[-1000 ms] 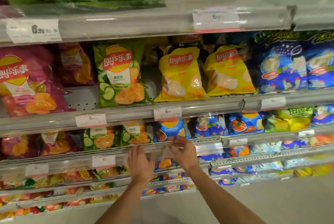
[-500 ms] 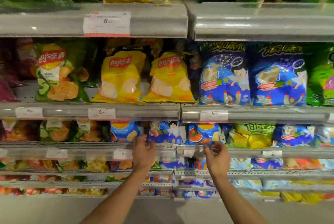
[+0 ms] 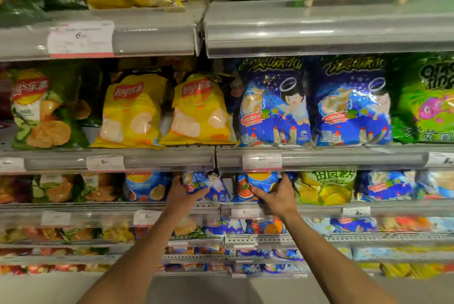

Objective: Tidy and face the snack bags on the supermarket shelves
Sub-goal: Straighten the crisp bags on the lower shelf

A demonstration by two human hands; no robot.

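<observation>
Both hands reach into the third shelf from the top, at the seam between two shelf bays. My left hand grips a small blue bag with a cartoon child, thumb across its lower front. My right hand grips a blue bag with an orange and tomato picture, fingers curled over its right edge. The two bags stand side by side, upright and a little apart.
On the shelf above stand a green chip bag, two yellow chip bags, two large blue bags and a green bag. A yellow-green bag sits right of my right hand. Price-tag rails front each shelf.
Over the last second the view has swung right along the shelves. Both hands left the shelf rail and rose into the shelf, each taking hold of a blue bag.
</observation>
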